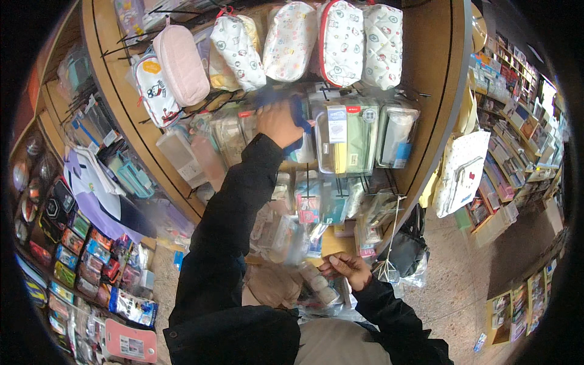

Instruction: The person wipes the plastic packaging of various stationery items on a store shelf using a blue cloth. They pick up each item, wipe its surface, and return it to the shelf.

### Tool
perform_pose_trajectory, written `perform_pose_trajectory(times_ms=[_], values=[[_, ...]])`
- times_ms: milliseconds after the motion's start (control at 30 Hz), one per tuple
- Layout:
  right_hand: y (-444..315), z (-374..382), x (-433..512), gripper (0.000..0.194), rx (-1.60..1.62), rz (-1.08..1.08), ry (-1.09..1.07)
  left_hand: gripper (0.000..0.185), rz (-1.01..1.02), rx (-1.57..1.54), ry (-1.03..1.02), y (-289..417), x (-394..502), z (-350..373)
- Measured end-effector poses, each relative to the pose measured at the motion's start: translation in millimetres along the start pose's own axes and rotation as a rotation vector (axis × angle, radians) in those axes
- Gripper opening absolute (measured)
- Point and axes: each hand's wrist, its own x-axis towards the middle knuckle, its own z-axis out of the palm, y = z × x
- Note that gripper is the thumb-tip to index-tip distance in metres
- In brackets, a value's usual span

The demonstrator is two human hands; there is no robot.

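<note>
My left hand [278, 122] reaches up to the display rack, with a dark blue cloth [299, 114] bunched in its grip. The cloth lies against the packaged pencil cases in the middle row, just left of a clear-wrapped green and yellow case [349, 141]. Some of the cloth is hidden behind the hand. Lower down, my right hand [349, 270] hovers near a wooden shelf edge with its fingers curled; whether anything is between them cannot be made out. White quilted pouches [342, 43] and a fluffy pink pouch [181, 64] hang above my left hand.
Black metal display hooks [337, 185] stick out from the rack. At right, a string [393, 232] dangles beside a black bag [404, 248], and a white patterned bag [463, 173] hangs on the panel's outer side. Packaged goods [91, 255] fill the left side.
</note>
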Motion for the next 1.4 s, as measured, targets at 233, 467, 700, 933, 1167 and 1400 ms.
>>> perform_pose_trajectory(times_ms=[233,467,700,933,1167,1400], values=[[11,-15,-14,0.038,0.008,0.108,0.188,0.058,0.341,0.016,0.065,-24,13,20],[22,1,9,0.038,-0.013,0.072,0.070,0.045,0.329,0.048,0.170,-32,4,17],[29,-1,0,0.039,-0.030,0.075,0.080,0.039,0.040,0.250,0.117,0,2,11],[39,-8,-25,0.041,0.032,0.102,0.166,0.051,0.173,-0.028,0.084,-18,22,37],[46,-10,-35,0.045,-0.009,0.116,0.087,0.042,0.371,-0.127,0.250,-17,-33,-9],[39,-15,-57,0.041,0.048,0.094,0.179,0.074,-0.187,-0.366,-0.248,-25,-86,-44]])
